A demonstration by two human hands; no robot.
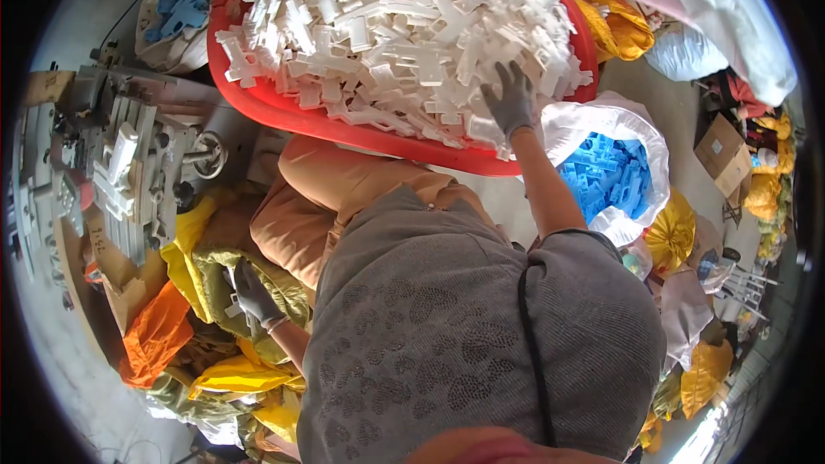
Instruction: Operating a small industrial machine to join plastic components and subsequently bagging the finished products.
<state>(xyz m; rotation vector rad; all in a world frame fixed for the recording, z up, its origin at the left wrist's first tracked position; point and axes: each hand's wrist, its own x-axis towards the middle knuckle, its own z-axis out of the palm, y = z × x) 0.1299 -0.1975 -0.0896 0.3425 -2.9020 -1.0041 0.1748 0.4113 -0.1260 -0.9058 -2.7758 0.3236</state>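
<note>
red oval plastic tub (314, 118), heaped with white moulded plastic parts (404, 34). olive-green fabric sack (285, 285), lower left. gray-gloved right hand (512, 100) spread on the heap. gray-gloved left hand (254, 294) over sack, beside pale plastic part (251, 325); can't tell if pinching it.

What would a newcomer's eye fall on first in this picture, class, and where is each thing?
Most striking is the big red tub at the top centre, heaped with white parts, the gloved right hand at the heap's right side. Just right of the tub, a white sack shows bright blue pieces. At lower left, an orange bag glows near the gloved left hand.
</note>
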